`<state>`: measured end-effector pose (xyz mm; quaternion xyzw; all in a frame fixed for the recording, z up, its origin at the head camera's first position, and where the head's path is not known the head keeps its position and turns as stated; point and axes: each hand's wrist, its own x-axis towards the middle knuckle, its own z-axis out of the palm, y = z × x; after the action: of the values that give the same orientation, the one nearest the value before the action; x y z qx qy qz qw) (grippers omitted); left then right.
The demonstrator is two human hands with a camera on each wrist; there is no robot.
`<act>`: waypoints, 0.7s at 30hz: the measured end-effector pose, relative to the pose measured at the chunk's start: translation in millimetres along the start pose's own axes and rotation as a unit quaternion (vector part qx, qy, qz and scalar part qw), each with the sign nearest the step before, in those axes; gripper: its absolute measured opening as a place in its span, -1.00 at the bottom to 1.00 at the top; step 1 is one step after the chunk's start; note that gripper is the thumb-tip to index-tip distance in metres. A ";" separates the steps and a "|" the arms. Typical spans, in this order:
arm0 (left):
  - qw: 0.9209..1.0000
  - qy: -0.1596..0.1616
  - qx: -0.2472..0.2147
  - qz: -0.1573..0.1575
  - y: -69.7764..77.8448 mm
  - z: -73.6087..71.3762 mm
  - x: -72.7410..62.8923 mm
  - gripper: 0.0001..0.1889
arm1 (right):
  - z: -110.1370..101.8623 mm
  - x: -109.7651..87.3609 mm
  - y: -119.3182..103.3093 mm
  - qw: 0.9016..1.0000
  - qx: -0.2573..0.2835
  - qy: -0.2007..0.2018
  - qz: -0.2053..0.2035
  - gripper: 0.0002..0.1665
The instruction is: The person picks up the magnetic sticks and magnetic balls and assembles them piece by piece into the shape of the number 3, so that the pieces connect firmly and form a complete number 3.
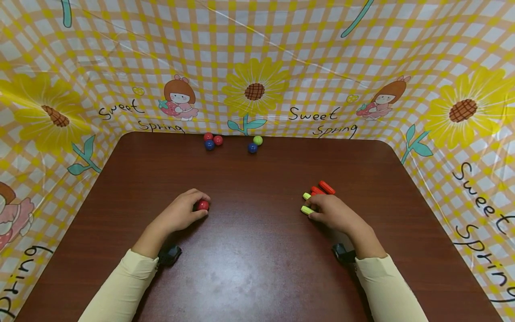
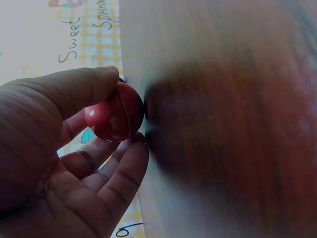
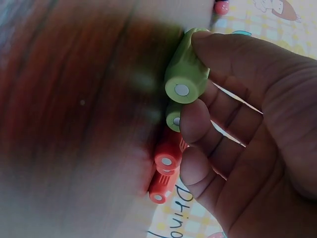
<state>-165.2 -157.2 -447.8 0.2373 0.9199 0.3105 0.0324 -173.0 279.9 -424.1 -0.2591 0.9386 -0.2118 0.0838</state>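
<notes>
My left hand (image 1: 183,212) holds a red ball (image 1: 203,205) between thumb and fingers, low over the table. In the left wrist view a seam line runs round the red ball (image 2: 116,113). On the right side, my right hand (image 1: 331,213) pinches a yellow-green rod (image 1: 307,210). The right wrist view shows that green rod (image 3: 188,72) with a silver disc in its end, the thumb on one side and a fingertip on the other. Close by lie a second yellow-green rod (image 1: 307,196) and several red rods (image 1: 327,187), partly hidden by the hand.
At the far edge of the brown table (image 1: 257,179) sit two red balls (image 1: 218,140) with a blue ball (image 1: 209,145). Farther right are another blue ball (image 1: 252,148) and a green ball (image 1: 258,140). A checked cloth (image 1: 257,40) surrounds the back and sides.
</notes>
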 end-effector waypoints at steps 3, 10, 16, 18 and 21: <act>1.000 -0.001 0.000 -0.004 0.3 -0.1 0.0 -0.69 | -0.3 -0.1 -0.4 1.000 0.001 -0.001 -0.002 -0.78; 1.000 -0.002 0.001 -0.020 3.9 -1.9 -2.1 -0.69 | -1.4 0.7 -2.7 1.000 0.010 0.001 -0.008 -0.81; 1.000 0.003 -0.012 -0.015 11.1 -3.8 -4.5 -0.68 | -4.0 3.4 -5.2 1.000 0.021 0.010 -0.017 -0.80; 1.000 0.006 -0.019 -0.007 13.4 -4.3 -4.7 -0.68 | -4.4 4.9 -6.4 0.999 0.021 0.013 -0.024 -0.80; 1.000 0.011 -0.029 0.002 15.7 -4.6 -4.9 -0.68 | -5.0 7.8 -9.8 0.999 0.021 0.015 -0.034 -0.80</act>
<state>-155.4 -151.1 -435.3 0.2350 0.9103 0.3395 0.0288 -176.6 270.0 -415.7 -0.2861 0.9257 -0.2382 0.0673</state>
